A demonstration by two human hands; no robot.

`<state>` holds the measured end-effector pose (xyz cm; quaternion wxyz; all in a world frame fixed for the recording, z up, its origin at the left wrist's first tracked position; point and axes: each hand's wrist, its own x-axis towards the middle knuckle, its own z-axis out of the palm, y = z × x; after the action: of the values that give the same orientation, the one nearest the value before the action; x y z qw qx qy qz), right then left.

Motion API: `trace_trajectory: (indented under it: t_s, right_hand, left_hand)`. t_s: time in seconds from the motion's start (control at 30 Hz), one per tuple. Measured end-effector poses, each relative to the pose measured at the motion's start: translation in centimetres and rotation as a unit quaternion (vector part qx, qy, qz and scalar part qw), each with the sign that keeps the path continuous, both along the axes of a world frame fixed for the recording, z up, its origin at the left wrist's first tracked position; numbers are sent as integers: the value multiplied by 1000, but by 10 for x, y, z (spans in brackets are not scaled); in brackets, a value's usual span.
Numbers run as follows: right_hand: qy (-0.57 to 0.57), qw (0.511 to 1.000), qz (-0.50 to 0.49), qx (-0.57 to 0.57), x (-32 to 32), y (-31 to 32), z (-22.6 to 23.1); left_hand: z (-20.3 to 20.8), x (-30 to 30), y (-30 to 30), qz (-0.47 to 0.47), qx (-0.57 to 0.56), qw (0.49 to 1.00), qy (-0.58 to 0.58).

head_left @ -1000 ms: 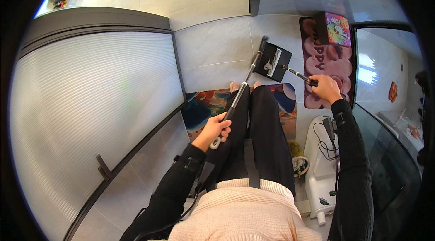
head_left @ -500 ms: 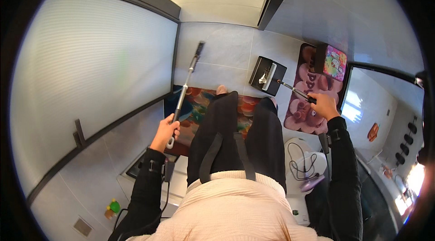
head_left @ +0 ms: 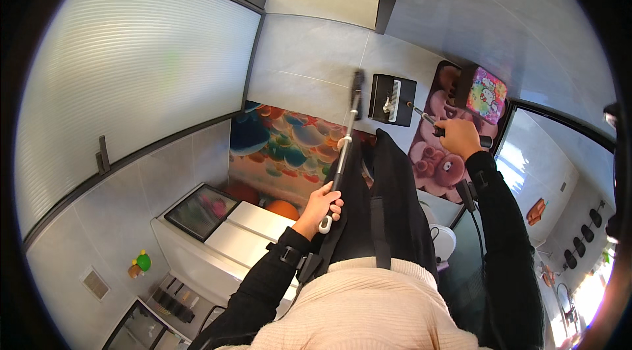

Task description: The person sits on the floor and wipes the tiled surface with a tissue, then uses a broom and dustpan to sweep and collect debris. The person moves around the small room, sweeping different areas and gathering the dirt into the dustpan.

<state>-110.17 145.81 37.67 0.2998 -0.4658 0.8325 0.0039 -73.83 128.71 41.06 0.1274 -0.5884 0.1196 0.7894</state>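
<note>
My left hand (head_left: pixel 322 203) grips the grey lower end of a long broom handle (head_left: pixel 345 146) that runs up toward the tiled floor (head_left: pixel 309 67), its dark head near the floor's middle. My right hand (head_left: pixel 459 137) holds the handle of a black dustpan (head_left: pixel 392 99) resting on the tiles just right of the broom head. My dark trousers hang between both hands.
A colourful bubble-pattern mat (head_left: pixel 289 146) lies at my feet and a pink bear-pattern mat (head_left: pixel 442 146) lies to the right. A white cabinet (head_left: pixel 217 238) stands at lower left below a frosted glass panel (head_left: pixel 131 80). A glass door (head_left: pixel 540 152) is at right.
The view has swung left and down. My left hand with the broom has moved from crossing toward the dustpan to pointing straight at the floor. The right hand keeps the dustpan.
</note>
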Motion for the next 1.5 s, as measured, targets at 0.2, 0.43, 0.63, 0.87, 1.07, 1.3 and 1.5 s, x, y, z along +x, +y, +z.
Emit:
trace_trajectory:
  t_s: [0.2,0.43,0.63,0.87,1.07,1.3,1.5]
  right_hand:
    - [-27,1000,-8,12,-16,1,-2]
    - [-62,998,-4,33,-22,28,4]
    - [-61,993,-83,50,-24,58,1]
    - [-53,987,-136,67,-18,61,-5]
    - [-61,988,-126,68,-21,55,-2]
    - [-75,991,-101,50,-25,65,-11]
    - [-43,997,-61,-7,-36,82,-5]
  left_hand:
    - [41,7,-7,-71,-35,997,1]
    - [52,30,-68,-140,-210,967,-18]
    - [-22,-19,-138,-276,-371,887,-10]
    - [-78,-59,-101,-450,-431,780,-54]
    - [-21,-6,-24,-383,-217,896,62]
    - [59,10,-31,-257,-169,951,23]
    - [48,42,-64,-220,-252,942,-11]
